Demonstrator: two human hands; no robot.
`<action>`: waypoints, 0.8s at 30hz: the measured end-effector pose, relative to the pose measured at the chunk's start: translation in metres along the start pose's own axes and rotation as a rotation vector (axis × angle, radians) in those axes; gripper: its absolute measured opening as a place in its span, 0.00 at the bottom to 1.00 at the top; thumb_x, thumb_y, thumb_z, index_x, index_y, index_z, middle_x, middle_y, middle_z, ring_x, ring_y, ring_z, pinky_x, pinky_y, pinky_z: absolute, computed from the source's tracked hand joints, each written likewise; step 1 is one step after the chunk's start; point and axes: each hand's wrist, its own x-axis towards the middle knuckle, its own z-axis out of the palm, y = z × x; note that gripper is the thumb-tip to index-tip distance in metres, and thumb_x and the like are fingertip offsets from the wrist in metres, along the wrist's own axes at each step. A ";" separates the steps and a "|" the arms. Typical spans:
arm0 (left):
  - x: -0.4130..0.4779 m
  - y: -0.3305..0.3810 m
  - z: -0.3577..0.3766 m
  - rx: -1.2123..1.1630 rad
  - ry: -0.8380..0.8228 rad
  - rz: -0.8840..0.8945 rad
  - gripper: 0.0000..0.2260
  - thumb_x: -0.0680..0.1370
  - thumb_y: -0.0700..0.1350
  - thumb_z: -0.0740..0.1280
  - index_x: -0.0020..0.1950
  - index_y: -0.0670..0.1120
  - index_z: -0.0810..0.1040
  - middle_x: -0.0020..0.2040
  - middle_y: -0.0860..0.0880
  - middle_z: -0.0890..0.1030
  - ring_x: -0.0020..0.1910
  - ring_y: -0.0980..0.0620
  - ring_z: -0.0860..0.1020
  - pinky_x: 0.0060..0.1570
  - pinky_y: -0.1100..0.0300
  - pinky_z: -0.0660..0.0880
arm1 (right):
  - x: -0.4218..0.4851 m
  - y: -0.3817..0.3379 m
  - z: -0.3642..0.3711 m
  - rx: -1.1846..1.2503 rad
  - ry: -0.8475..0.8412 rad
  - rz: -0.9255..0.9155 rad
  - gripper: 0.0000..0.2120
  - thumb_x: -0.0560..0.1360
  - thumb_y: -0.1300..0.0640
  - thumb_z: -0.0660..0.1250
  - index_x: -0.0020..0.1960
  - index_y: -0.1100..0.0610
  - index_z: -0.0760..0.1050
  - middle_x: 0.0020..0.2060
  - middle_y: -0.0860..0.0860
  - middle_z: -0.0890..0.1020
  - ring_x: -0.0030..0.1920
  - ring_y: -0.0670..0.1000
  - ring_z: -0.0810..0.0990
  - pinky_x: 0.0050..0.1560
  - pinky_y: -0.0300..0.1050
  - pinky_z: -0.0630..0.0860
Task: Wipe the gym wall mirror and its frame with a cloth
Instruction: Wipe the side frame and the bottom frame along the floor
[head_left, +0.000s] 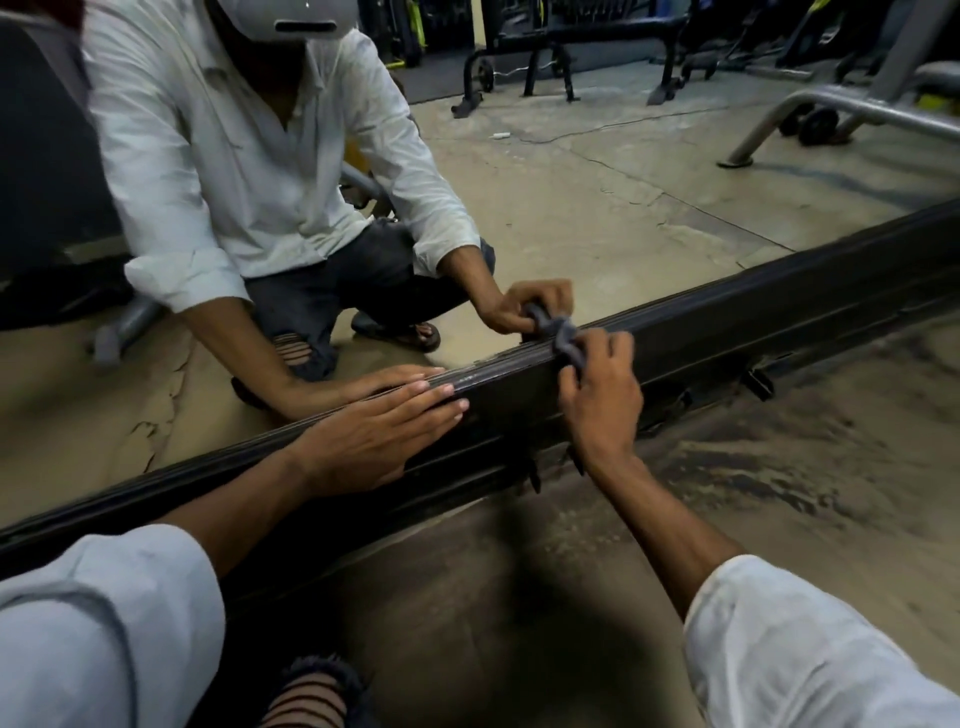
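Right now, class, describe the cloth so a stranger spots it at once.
Follow the wall mirror down to its dark bottom frame. The right hand pinches a bunched grey cloth on its top edge; the left hand lies flat, empty.

A dull brown-grey concrete floor (779, 467) fills the near ground, streaked with dark smears on the right. Farther off lies a paler tan cracked floor (597, 197) with a thin cable across it. A black steel weight bench (571, 31) stands far centre, and a grey tubular machine leg (810, 104) curves down far right. The light is dim.
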 end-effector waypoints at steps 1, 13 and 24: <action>0.008 0.001 0.002 0.025 -0.003 0.009 0.41 0.79 0.50 0.65 0.87 0.38 0.49 0.87 0.40 0.51 0.87 0.39 0.46 0.85 0.43 0.44 | 0.003 0.003 -0.001 0.015 0.027 0.053 0.16 0.77 0.60 0.72 0.62 0.56 0.73 0.58 0.55 0.71 0.45 0.53 0.77 0.42 0.47 0.78; 0.084 -0.004 0.012 0.209 0.095 0.066 0.36 0.85 0.53 0.59 0.87 0.39 0.50 0.87 0.39 0.49 0.87 0.40 0.46 0.84 0.43 0.42 | 0.005 0.021 0.006 0.040 0.041 0.058 0.18 0.77 0.61 0.72 0.62 0.57 0.67 0.59 0.56 0.71 0.46 0.57 0.82 0.43 0.43 0.75; 0.087 -0.003 0.018 0.252 0.073 0.061 0.35 0.88 0.57 0.55 0.87 0.39 0.44 0.87 0.40 0.44 0.87 0.41 0.45 0.85 0.43 0.43 | -0.017 0.020 0.023 0.233 0.036 0.234 0.15 0.77 0.62 0.70 0.59 0.56 0.67 0.58 0.53 0.71 0.46 0.51 0.77 0.42 0.43 0.71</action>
